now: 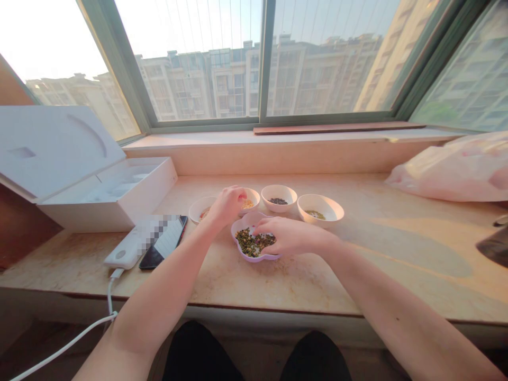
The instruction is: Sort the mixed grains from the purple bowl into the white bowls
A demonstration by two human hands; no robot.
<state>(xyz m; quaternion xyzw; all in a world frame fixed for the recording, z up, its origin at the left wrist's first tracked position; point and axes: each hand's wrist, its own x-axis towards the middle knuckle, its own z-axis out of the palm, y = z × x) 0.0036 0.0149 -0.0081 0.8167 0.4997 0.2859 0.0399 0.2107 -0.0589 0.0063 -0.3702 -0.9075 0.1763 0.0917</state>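
Note:
My left hand (pixel 230 203) is over a small white bowl (pixel 256 197) of yellowish beans (pixel 248 203), its fingers pressed together; whatever is in them is hidden. My right hand (pixel 288 235) reaches into a lilac scalloped bowl (pixel 256 259) of mixed green, dark and pale beans (pixel 248 242). Its thumb and fingers are apart at the beans. Partly behind my left hand stands a white bowl (pixel 195 210) with reddish contents. Farther right are a white bowl (pixel 280 191) of black beans (pixel 278 201) and another (pixel 331 211) of small green beans (pixel 315 214).
On the left, an open white box (pixel 146 185) stands behind a white power bank (pixel 129 246) with a cable (pixel 110 291) and a dark phone (pixel 164 243). A plastic bag (pixel 456 166) lies at the right. The stone counter (pixel 397 238) meets a window ledge (pixel 206 138).

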